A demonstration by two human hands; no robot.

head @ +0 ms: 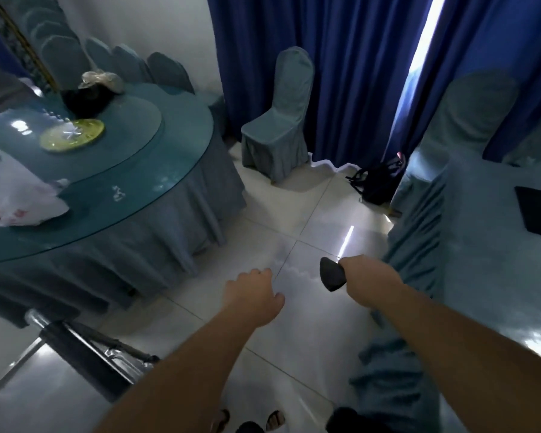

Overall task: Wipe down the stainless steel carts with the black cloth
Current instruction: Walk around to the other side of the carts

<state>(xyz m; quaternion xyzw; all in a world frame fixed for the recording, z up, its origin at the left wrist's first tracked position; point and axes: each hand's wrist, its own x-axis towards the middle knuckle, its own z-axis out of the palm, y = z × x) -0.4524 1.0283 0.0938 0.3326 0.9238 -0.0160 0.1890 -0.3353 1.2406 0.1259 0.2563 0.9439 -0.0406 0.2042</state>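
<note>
My right hand (367,276) is closed around the black cloth (332,274), which sticks out to the left of my fist above the tiled floor. My left hand (253,292) hangs in mid-air to its left, fingers curled down, with nothing in it. A stainless steel cart (28,379) shows at the bottom left; its shiny top and a dark rail lie below and left of my left forearm. Neither hand touches the cart.
A round table (132,195) with a blue skirt, a yellow plate (72,134) and a white plastic bag (16,195) stands at left. A covered chair (281,120) and blue curtains (341,73) are ahead. A black backpack (378,182) lies on the floor. A cloth-covered table (481,245) fills the right.
</note>
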